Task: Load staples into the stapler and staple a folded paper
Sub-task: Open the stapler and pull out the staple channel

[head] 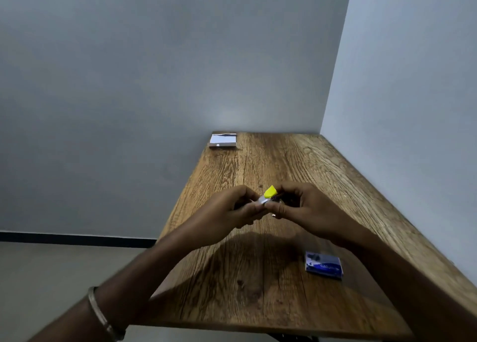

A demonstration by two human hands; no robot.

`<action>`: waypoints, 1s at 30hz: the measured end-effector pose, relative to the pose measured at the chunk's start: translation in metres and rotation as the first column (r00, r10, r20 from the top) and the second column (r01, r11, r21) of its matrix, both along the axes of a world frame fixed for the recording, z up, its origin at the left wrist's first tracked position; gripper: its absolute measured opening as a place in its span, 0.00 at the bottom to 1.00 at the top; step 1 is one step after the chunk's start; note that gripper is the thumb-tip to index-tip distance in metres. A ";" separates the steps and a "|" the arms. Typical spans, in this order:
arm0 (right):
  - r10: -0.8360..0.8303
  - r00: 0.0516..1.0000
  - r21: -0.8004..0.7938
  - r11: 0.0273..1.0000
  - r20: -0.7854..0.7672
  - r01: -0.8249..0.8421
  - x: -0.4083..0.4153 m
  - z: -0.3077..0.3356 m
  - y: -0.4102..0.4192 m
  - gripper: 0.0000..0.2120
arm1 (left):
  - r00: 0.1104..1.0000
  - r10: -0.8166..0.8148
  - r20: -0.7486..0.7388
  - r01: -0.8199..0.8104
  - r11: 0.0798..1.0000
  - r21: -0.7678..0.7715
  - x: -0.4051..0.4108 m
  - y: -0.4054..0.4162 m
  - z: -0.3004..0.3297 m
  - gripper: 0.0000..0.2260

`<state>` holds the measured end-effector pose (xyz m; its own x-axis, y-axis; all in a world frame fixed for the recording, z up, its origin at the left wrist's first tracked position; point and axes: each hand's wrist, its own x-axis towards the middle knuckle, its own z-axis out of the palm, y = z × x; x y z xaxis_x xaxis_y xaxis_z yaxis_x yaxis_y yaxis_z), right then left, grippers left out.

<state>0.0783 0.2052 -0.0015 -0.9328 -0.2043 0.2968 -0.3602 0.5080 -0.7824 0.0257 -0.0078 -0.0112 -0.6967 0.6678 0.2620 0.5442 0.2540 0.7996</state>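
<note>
**A:** A person's two bare hands meet above the middle of a wooden table; between them, a small stapler with a yellow end pointing up and away, a silvery metal part showing just below it.

**B:** And the grip?

**A:** The left hand is curled around the stapler's left end, fingers closed on it; the right hand pinches its right side, thumb and fingertips closed at the metal part; the stapler is held clear of the tabletop, both hands touching it, their shadow falling on the wood nearer the camera.

**B:** Staples in view?

**A:** A small blue box lies flat on the near right of the table, well apart from the hands; whether it holds staples cannot be told, its print being too blurred to read; whether a strip of staples sits in the stapler cannot be told either.

**B:** And the paper?

**A:** A white pad of paper rests at the far left corner of the table, beside the grey wall; a metal bangle circles the left wrist at the near left edge of the frame.
</note>
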 end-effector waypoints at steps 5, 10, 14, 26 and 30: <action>-0.075 0.991 -0.179 0.979 0.115 0.095 -0.015 -0.007 0.002 0.07 | 0.987 0.136 0.084 -0.135 0.991 -0.013 -0.012 0.021 0.000 0.12; -0.052 0.983 -0.393 0.912 0.178 0.120 -0.016 -0.011 -0.004 0.09 | 0.970 0.205 0.129 -0.213 0.976 0.048 -0.019 0.035 -0.003 0.12; -0.119 0.982 -0.501 0.847 0.149 0.179 -0.016 -0.014 -0.012 0.07 | 0.960 0.279 -0.025 -0.277 0.958 0.072 -0.015 0.040 -0.006 0.13; -0.213 0.964 -0.619 0.739 0.161 0.267 -0.012 -0.013 -0.022 0.09 | 0.897 0.411 -0.162 -0.390 0.909 0.149 -0.003 0.053 -0.008 0.15; -0.166 0.968 -0.566 0.787 0.190 0.246 -0.010 -0.014 -0.023 0.10 | 0.968 0.244 -0.062 -0.231 0.959 0.167 -0.002 0.049 -0.007 0.16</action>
<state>0.0685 0.1821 -0.0153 -0.9696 0.1700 0.1763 -0.1798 -0.0056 -0.9837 0.0239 0.0416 -0.0185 -0.8022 0.4316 0.4125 0.5481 0.2583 0.7956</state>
